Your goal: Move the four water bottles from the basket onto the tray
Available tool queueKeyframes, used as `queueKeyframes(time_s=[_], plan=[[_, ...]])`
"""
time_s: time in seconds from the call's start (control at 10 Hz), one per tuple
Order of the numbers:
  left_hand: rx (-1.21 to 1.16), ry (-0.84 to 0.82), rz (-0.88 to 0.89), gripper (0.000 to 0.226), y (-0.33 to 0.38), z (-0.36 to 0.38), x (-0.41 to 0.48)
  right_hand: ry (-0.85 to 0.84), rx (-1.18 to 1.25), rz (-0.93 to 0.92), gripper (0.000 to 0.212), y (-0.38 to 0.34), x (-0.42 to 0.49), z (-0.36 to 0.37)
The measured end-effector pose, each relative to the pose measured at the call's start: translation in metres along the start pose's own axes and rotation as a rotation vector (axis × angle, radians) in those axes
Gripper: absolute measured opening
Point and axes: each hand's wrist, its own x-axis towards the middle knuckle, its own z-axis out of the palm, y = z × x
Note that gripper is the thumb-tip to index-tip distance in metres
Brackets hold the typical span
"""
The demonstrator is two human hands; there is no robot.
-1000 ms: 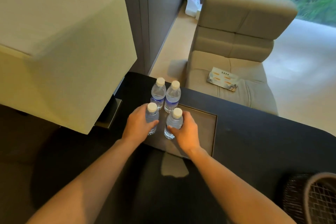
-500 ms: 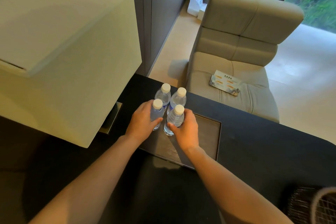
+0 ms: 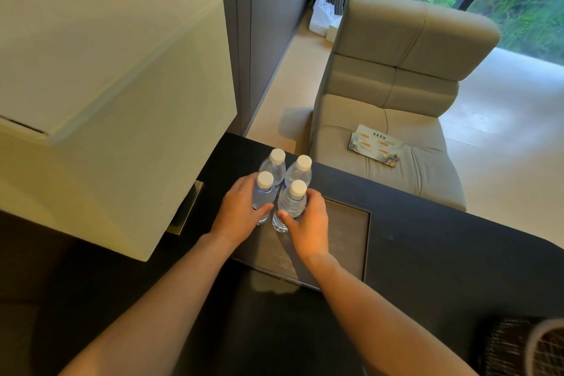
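Note:
Four clear water bottles with white caps stand upright in a tight square at the far left corner of a dark grey tray (image 3: 348,232) on the black table. My left hand (image 3: 239,215) wraps the near left bottle (image 3: 263,195). My right hand (image 3: 308,226) wraps the near right bottle (image 3: 292,201). Behind them stand the far left bottle (image 3: 274,165) and the far right bottle (image 3: 300,171), both untouched. The dark wicker basket (image 3: 518,348) sits at the bottom right corner, partly cut off by the frame.
A large cream lampshade (image 3: 106,85) hangs over the left side, close to my left arm; its brass base (image 3: 189,210) rests beside the tray. Beyond the table edge stands a beige armchair (image 3: 396,94) with a leaflet (image 3: 375,145) on its seat.
Both hands slid the two near bottles away from me until they sit against the two far bottles. The view shifted slightly downward and forward.

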Motion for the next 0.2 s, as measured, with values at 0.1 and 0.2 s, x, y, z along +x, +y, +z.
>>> queueKeyframes(time_s=[0.1, 0.2], plan=[[-0.016, 0.013, 0.006, 0.071, 0.0039, -0.0009, -0.0046, -0.007, 0.014, -0.003, 0.067, -0.0034, -0.0014, -0.0023], [-0.040, 0.043, 0.007, 0.074, 0.0056, 0.0019, -0.0067, -0.025, 0.042, -0.013, 0.074, -0.0055, -0.0030, -0.0016]])
